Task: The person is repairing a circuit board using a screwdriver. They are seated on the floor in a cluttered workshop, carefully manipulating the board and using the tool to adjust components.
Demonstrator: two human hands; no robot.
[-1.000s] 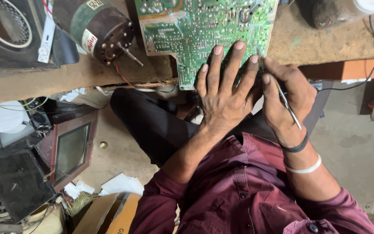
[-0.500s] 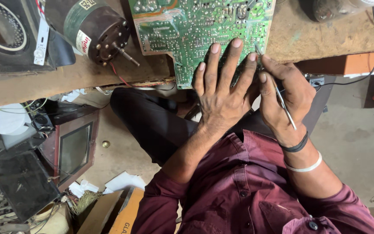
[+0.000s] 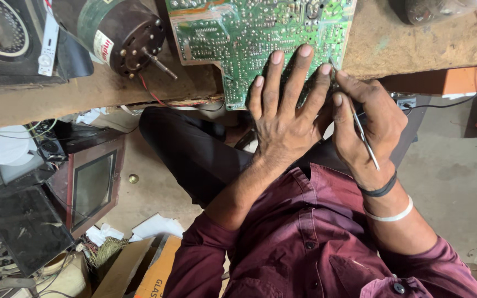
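A cardboard box (image 3: 133,270) lies open on the floor well below the hands; what it holds cannot be made out. The left hand (image 3: 282,118) lies flat, palm down, on the green circuit board (image 3: 249,38), its fingers (image 3: 274,77) spread apart and stretched straight, their tips resting on the solder-dotted face. The board lies on a rough, worn wooden workbench (image 3: 393,38) and hangs over its near edge, right under those fingertips. The right hand (image 3: 368,129) sits just beside the left, knuckles nearly touching it, with thumb and forefinger pinched shut on a thin metal tool (image 3: 364,138), tweezers or a probe, whose far tip meets the board's edge by the left little finger. Beyond the left fingertips, well off to the side, a cylindrical motor (image 3: 120,30) with a bare steel shaft lies on the bench.
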